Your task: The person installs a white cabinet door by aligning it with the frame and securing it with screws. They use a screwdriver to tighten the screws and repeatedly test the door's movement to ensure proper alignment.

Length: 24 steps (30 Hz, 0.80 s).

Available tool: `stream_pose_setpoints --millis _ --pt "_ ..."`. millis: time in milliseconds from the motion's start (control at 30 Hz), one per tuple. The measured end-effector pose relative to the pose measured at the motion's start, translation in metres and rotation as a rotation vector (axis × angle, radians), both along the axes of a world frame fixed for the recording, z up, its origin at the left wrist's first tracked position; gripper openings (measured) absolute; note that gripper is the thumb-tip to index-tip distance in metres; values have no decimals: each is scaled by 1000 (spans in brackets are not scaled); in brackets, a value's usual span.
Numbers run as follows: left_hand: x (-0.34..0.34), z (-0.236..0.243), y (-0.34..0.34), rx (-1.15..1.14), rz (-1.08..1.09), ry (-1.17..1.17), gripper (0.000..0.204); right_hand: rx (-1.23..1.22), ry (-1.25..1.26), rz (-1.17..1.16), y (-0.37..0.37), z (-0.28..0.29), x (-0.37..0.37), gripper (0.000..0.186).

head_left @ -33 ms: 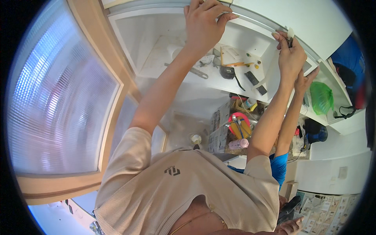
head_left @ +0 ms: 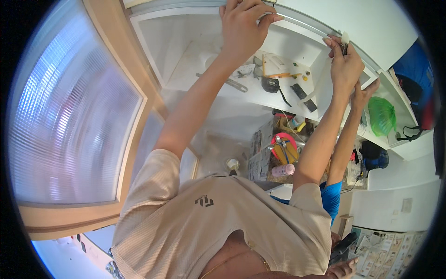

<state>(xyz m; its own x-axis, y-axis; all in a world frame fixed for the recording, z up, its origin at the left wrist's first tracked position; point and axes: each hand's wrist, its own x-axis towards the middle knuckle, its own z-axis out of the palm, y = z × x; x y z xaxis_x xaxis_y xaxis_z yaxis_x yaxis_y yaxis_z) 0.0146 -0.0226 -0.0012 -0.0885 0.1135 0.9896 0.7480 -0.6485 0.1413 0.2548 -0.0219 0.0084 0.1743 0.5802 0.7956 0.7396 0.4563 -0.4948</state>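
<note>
My left hand (head_left: 244,30) is up at the cabinet's top front edge, its fingers curled and the thumb pressed against a grey metal strip (head_left: 299,23). Farther right along that strip, my right hand (head_left: 344,65) is closed. A small dark thing and a cream-coloured strip (head_left: 345,38) stick out between its fingers; the kind of the dark thing cannot be made out. Just behind my right wrist, a co-worker's hand (head_left: 364,94) reaches up to the cabinet frame. Below my hands, the white cabinet (head_left: 186,79) holds a black tape measure (head_left: 270,84), a dark block (head_left: 304,97) and a pencil (head_left: 277,75).
A glass sliding door (head_left: 74,116) in a wood frame stands at left. Under the cabinet, a cluttered counter holds a pink bottle (head_left: 283,170) and a red round container (head_left: 284,148). A green plastic bag (head_left: 382,116) lies at right, near the co-worker's blue sleeve (head_left: 331,200).
</note>
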Motion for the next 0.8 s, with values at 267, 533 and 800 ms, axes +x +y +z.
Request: stream_pose_setpoints --millis 267,533,800 --pt "0 1 4 -38 -41 -32 8 -7 7 -1 -3 5 4 18" --pt "-17 -18 23 -14 27 38 22 -55 104 47 -2 5 3 15" --pt "-12 -18 17 -47 56 -1 12 -124 173 56 -3 9 -4 13"
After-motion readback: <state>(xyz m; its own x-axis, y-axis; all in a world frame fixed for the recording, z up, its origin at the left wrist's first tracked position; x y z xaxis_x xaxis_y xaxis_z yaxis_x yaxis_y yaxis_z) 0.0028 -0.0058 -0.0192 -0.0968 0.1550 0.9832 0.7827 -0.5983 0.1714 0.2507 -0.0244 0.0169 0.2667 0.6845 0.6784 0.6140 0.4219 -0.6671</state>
